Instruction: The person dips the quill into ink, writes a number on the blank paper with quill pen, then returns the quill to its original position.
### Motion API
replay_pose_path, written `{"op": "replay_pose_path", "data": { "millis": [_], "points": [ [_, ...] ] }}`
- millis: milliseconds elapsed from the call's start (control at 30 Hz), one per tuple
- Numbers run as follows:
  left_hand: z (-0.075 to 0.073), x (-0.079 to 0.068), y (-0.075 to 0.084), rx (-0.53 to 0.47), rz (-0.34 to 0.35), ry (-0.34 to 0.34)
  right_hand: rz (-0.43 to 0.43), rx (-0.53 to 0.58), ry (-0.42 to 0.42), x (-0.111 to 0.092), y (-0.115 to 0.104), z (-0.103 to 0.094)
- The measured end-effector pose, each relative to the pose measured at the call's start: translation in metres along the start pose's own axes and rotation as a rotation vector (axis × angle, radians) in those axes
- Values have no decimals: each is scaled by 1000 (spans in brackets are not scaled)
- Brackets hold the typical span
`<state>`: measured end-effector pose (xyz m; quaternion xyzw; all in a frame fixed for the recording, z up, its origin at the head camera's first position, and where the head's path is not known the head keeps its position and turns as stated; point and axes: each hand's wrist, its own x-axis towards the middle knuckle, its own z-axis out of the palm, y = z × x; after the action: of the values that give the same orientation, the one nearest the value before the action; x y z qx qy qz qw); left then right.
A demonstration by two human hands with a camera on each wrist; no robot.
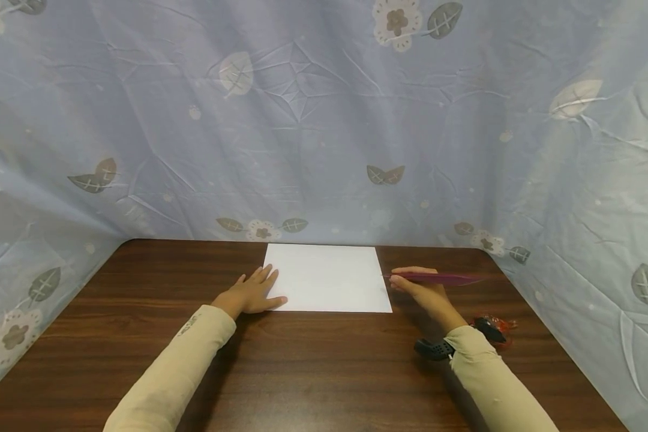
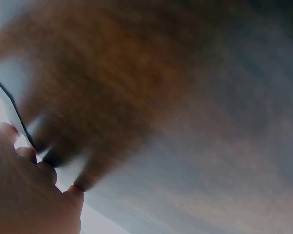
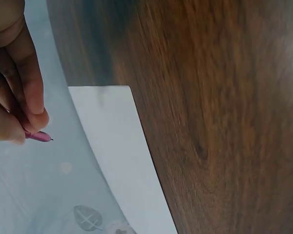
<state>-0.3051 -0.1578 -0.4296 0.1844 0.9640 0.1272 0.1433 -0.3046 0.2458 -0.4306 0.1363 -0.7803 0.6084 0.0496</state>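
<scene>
1. I am seeing a sheet of white paper (image 1: 329,279) lying flat at the centre of the head view, on the brown table (image 1: 324,372).
2. The left hand (image 1: 251,294), left of centre, is resting with fingers spread wide on the paper's left edge.
3. The right hand (image 1: 425,296), right of centre, is pinching a pink pen (image 1: 443,278); its tip is pointing left, near the paper's right edge. I am not quite able to tell whether they are touching.
4. A pale blue patterned cloth (image 1: 297,138) is hanging across the upper frame.
</scene>
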Motion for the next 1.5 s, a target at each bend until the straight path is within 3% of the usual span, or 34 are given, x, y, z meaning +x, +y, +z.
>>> {"op": "replay_pose_path", "data": {
  "millis": [333, 567, 800, 1000, 1200, 1500],
  "points": [
    [-4, -1, 4, 2, -5, -13, 109, 115, -44, 16, 4, 17],
    [-3, 2, 2, 9, -14, -21, 122, 83, -22, 28, 7, 29],
    [-3, 3, 3, -10, -20, -13, 165, 69, 56, 35, 10, 40],
    [-4, 4, 3, -6, -22, -10, 213, 38, 109, 39, 11, 46],
    [-3, 4, 3, -8, -18, -7, 209, 32, 143, 38, 10, 53],
    [-1, 3, 1, -12, -14, -4, 248, -130, 204, 37, 14, 56]
  ]
}}
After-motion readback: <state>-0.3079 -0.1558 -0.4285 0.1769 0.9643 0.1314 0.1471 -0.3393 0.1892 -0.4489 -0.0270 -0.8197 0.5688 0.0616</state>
